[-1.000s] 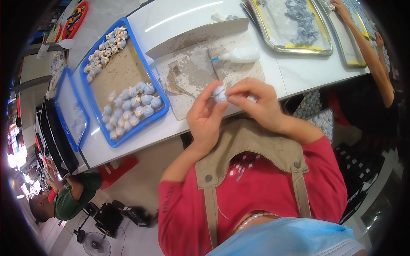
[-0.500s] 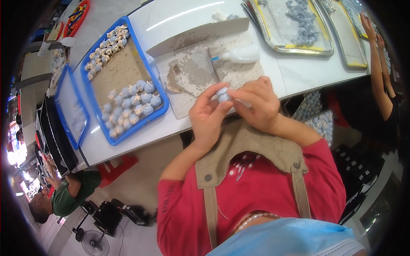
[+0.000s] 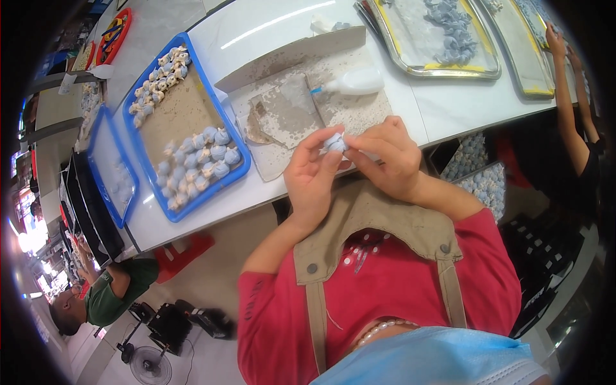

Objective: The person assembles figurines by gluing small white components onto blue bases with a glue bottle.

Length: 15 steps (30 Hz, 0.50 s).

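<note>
Between the fingertips of both hands, just off the table's front edge, is a small light-blue and white piece (image 3: 334, 144), rounded like a tiny figure's head. My left hand (image 3: 312, 168) pinches it between thumb and fingers. From the other side, my right hand (image 3: 387, 156) has its thumb and forefinger closed at the piece; I cannot tell how firmly it grips. Behind the hands lies a stained cardboard sheet (image 3: 350, 119) with a raised back flap. On it rests a white squeeze bottle (image 3: 359, 82) with a blue tip, lying on its side.
To the left, a blue tray (image 3: 231, 122) holds several rows of small blue and cream pieces. Metal trays (image 3: 443, 72) with blue pieces stand at the back right. Another person's arms (image 3: 564, 96) reach in at the far right; a person in green (image 3: 112, 295) sits at the left.
The piece has turned slightly in my fingers, showing more of its white part. My hands stay nearly in place, while the view has shifted a little.
</note>
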Available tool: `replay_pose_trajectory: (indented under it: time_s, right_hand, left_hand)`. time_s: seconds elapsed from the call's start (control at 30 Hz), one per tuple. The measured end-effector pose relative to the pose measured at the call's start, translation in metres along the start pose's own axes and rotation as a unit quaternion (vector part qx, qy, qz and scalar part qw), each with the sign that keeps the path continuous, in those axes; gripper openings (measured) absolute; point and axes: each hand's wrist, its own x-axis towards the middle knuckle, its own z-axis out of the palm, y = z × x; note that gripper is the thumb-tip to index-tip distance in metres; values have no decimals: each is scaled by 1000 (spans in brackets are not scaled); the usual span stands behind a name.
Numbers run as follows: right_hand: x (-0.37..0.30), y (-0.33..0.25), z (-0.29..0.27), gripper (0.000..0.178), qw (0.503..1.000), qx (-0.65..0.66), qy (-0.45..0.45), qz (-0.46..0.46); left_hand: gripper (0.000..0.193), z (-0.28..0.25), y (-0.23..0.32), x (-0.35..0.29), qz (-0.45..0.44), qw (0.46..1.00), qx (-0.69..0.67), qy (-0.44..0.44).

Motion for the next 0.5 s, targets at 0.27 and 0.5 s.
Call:
replay_pose_trajectory:
  time_s: [0.27, 0.5]
  right_hand:
    - [7, -4, -7, 23, 995, -74, -65, -29]
    - [16, -16, -8, 20, 996, -72, -44, 9]
  left_hand:
    - [41, -1, 2, 0, -15, 998, 56, -10]
    - [36, -2, 12, -3, -38, 999, 22, -23]
